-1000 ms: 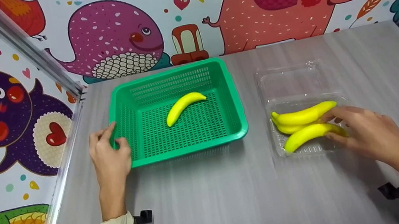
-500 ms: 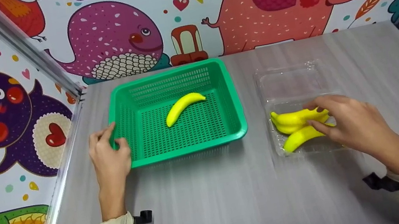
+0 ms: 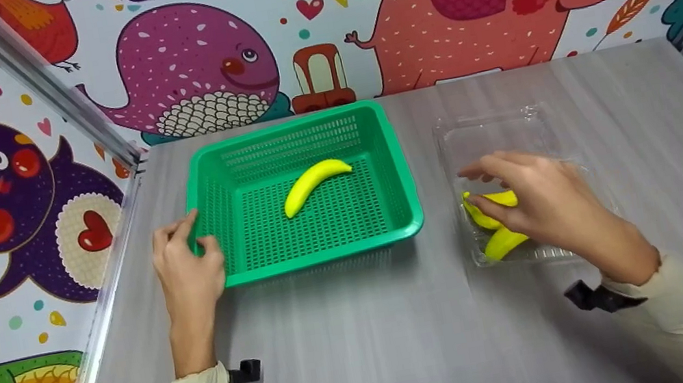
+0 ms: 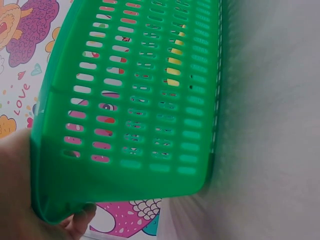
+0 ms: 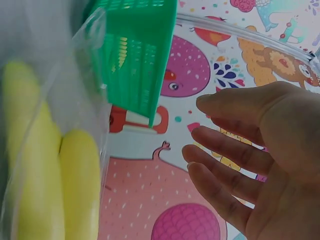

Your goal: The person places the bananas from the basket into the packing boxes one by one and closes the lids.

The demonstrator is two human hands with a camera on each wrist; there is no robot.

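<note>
My left hand (image 3: 187,262) grips the left rim of a green plastic basket (image 3: 412,197), thumb and fingers either side of it in the left wrist view. Inside the basket lies a yellow banana (image 3: 314,184). To the right, my right hand (image 3: 548,202) hovers over a clear plastic clamshell box (image 3: 499,141) with its lid folded back. Yellow bananas lie in the box: a front one (image 3: 504,243) and others behind it (image 3: 480,213), partly covered by the hand. The right wrist view shows the right hand's fingers (image 5: 215,185) loosely bent and apart, holding nothing.
A grey wood-grain table (image 3: 369,353) carries the basket and the box. Cartoon-printed walls (image 3: 195,63) stand behind and at the left, joined by a metal corner strip (image 3: 38,76). Each wrist wears a black strap mount (image 3: 247,371).
My right hand has moved left across the box, from the bananas' right ends toward their left ends, covering more of them. The left hand, the basket and the bananas stay put.
</note>
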